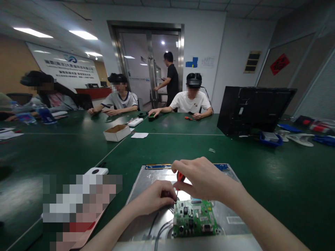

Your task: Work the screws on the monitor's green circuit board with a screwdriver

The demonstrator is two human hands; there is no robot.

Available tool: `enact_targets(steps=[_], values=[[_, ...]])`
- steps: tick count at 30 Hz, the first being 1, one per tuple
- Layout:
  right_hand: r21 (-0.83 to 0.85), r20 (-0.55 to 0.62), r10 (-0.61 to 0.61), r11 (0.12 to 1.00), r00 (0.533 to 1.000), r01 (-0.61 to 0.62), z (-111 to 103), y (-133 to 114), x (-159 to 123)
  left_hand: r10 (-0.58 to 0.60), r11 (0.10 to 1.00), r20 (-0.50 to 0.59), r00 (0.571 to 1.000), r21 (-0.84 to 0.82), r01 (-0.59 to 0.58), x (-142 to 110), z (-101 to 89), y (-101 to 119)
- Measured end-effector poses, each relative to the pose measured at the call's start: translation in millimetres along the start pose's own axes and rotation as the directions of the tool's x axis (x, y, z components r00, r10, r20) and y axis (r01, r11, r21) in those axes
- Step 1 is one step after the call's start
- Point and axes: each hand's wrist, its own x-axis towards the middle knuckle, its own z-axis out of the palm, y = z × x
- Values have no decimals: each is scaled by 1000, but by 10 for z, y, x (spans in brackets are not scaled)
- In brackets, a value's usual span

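Note:
My right hand (201, 177) is closed round the red and black handle of a screwdriver (180, 176). Its thin shaft points down to the upper left corner of a green circuit board (195, 216). My left hand (159, 197) is beside that corner, fingers curled and pinched near the screwdriver tip; what they hold, if anything, is hidden. The board lies on a silvery metal panel (138, 195) with a blue strip (158, 167) along its far edge. Dark cables (162, 230) run over the panel left of the board.
A white box (117, 134) and paper (139, 135) lie farther off on the green table (167, 150). A black monitor (258, 109) stands at right, a blue tray (271, 138) near it. A partly blurred white device (96, 171) lies left. Several people sit or stand beyond.

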Motion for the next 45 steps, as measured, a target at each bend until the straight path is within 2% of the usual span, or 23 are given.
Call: enact_targets(steps=[9, 16, 25, 29, 33, 38, 45], values=[[20, 9, -56, 998, 998, 55, -50, 12, -28, 25, 999, -22, 999, 40, -24, 9, 3, -60], [-27, 14, 10, 1000, 1000, -10, -35, -8, 4, -1, 999, -20, 1000, 38, 2, 11, -8, -30], [28, 37, -46, 999, 998, 45, -73, -41, -58, 71, 995, -33, 997, 70, -69, -1, 8, -84], [7, 23, -29, 1000, 999, 29, -48, -40, -47, 71, 993, -4, 997, 94, -70, 10, -2, -108], [-2, 11, -13, 1000, 1000, 13, -40, -30, -40, 63, 993, -21, 998, 103, -61, 7, -4, -84], [2, 54, -31, 1000, 998, 31, -83, -61, -66, 84, 987, -29, 996, 140, -79, 2, 0, -43], [-22, 27, -45, 999, 999, 45, -58, -94, -50, 76, 989, -29, 997, 129, -71, -8, 4, -68]])
